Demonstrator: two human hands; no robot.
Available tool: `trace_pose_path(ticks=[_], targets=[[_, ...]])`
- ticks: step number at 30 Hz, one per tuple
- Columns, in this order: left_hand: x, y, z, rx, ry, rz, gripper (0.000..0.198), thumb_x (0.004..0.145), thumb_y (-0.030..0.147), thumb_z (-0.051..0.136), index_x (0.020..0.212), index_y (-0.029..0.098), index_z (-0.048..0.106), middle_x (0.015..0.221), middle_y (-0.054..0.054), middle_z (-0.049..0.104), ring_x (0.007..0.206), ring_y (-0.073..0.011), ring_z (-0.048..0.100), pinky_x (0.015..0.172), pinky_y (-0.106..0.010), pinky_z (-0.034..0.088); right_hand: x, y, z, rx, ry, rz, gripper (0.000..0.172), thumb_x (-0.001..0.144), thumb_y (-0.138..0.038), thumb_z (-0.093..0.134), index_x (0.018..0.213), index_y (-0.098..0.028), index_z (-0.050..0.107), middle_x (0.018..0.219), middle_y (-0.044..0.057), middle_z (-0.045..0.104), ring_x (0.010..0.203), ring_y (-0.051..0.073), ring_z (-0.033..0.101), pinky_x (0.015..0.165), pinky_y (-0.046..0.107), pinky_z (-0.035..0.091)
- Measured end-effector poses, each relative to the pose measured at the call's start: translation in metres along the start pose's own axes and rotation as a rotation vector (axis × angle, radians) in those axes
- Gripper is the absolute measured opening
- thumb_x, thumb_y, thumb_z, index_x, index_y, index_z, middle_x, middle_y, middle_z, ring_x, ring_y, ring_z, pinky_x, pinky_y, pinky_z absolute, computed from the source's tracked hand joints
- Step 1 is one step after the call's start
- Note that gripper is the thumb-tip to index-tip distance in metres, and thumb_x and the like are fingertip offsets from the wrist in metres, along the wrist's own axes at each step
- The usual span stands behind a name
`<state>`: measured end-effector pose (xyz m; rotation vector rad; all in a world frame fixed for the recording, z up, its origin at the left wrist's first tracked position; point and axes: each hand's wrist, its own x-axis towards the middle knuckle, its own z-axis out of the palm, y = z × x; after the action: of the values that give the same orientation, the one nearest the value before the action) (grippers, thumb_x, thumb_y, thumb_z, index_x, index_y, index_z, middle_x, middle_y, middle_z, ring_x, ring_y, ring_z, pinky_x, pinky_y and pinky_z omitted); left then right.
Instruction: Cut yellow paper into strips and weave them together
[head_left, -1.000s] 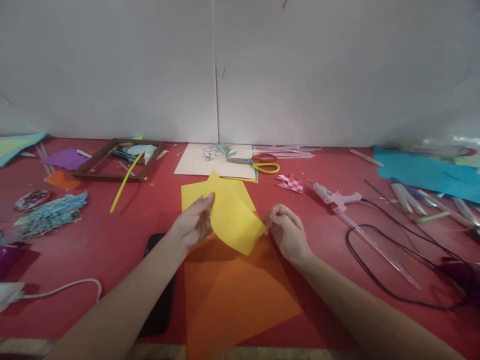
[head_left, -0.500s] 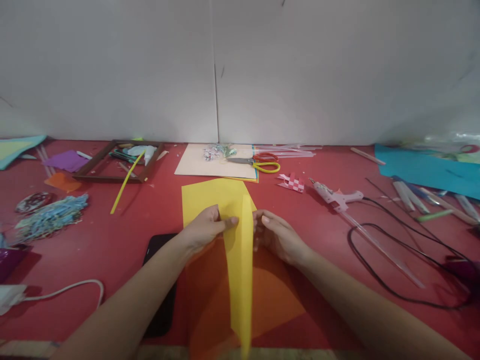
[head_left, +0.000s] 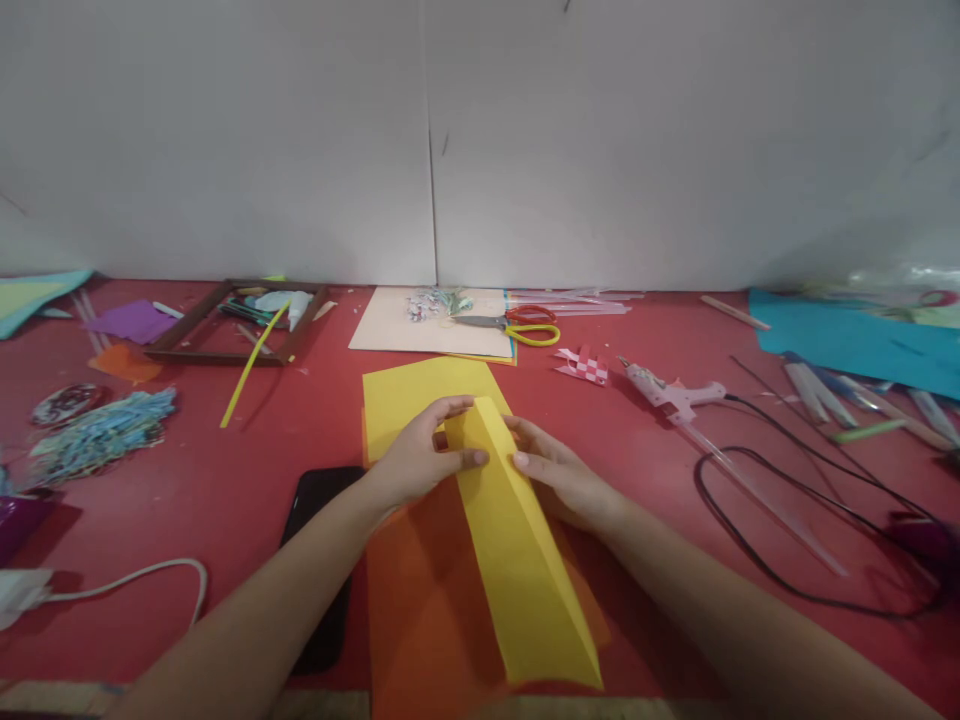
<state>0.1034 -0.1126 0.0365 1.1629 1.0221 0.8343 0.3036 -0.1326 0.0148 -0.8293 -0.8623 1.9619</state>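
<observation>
Holding a thin yellow paper-like sheet (head_left: 517,545), bent lengthwise into a long narrow shape, you have both hands at its far end. It slants from there toward five o'clock, over a flat orange sheet (head_left: 420,610). Your left hand (head_left: 420,455) is partly closed at its ten o'clock side, thumb on the near face and fingers curled behind the far edge. Your right hand (head_left: 566,480), also partly closed, grips it at one o'clock, thumb against the right side and fingers behind.

Just beyond your hands, toward eleven, lies a flat yellow sheet (head_left: 405,395), overlapping the orange one. At nine o'clock a black rectangular phone (head_left: 322,500) lies partly under your left forearm. At twelve, grey-bladed scissors with red and yellow handles (head_left: 506,324) rest partly on a cream rectangular sheet (head_left: 409,335). A pink-and-white checked woven piece (head_left: 585,367) sits at one. A pale pink glue gun (head_left: 679,402) lies at two, and a brown rectangular frame (head_left: 214,354) at ten.
</observation>
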Motion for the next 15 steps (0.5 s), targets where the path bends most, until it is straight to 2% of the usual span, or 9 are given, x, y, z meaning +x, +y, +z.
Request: trace_pose_path(ticks=[5, 8, 10, 12, 15], targets=[[-0.002, 0.004, -0.004, -0.106, -0.061, -0.029, 0.060, 0.070, 0.026, 0.081, 0.126, 0.023, 0.058, 0.125, -0.010, 0.065, 0.106, -0.0242, 0.065, 0.089, -0.033, 0.052, 0.001, -0.008, 0.002, -0.043, 0.203, -0.068, 0.057, 0.065, -0.034, 0.084, 0.116, -0.026, 0.061, 0.104, 0.005, 0.072, 0.084, 0.020, 0.070, 0.077, 0.033, 0.056], [-0.005, 0.008, -0.007, -0.136, -0.192, -0.140, 0.056, 0.072, 0.025, 0.079, 0.124, 0.024, 0.060, 0.115, -0.009, 0.069, 0.099, -0.0230, 0.068, 0.085, -0.033, 0.053, 0.001, -0.010, 0.000, -0.065, 0.270, -0.128, 0.054, 0.067, -0.037, 0.080, 0.116, -0.027, 0.060, 0.085, 0.000, 0.070, 0.072, 0.018, 0.067, 0.071, 0.031, 0.054], [-0.006, 0.009, -0.009, -0.081, -0.271, -0.166, 0.051, 0.072, 0.027, 0.079, 0.121, 0.025, 0.063, 0.116, -0.008, 0.068, 0.100, -0.0224, 0.067, 0.084, -0.032, 0.052, 0.002, -0.009, -0.002, -0.121, 0.281, -0.180, 0.056, 0.067, -0.035, 0.081, 0.118, -0.027, 0.059, 0.070, -0.005, 0.062, 0.062, 0.014, 0.061, 0.064, 0.027, 0.051], [-0.005, 0.009, -0.011, -0.013, -0.284, -0.160, 0.042, 0.073, 0.032, 0.079, 0.112, 0.025, 0.067, 0.113, -0.006, 0.068, 0.096, -0.0199, 0.066, 0.081, -0.029, 0.050, 0.002, -0.006, -0.005, -0.213, 0.282, -0.238, 0.055, 0.068, -0.034, 0.081, 0.118, -0.026, 0.058, 0.065, -0.008, 0.057, 0.058, 0.011, 0.056, 0.060, 0.024, 0.048], [-0.003, 0.006, -0.013, 0.085, -0.236, -0.123, 0.026, 0.076, 0.043, 0.075, 0.083, 0.019, 0.069, 0.078, -0.001, 0.065, 0.068, -0.0123, 0.059, 0.062, -0.022, 0.043, 0.002, -0.001, -0.008, -0.401, 0.271, -0.307, 0.041, 0.074, -0.036, 0.078, 0.109, -0.023, 0.061, 0.071, -0.005, 0.058, 0.062, 0.010, 0.054, 0.060, 0.023, 0.045]])
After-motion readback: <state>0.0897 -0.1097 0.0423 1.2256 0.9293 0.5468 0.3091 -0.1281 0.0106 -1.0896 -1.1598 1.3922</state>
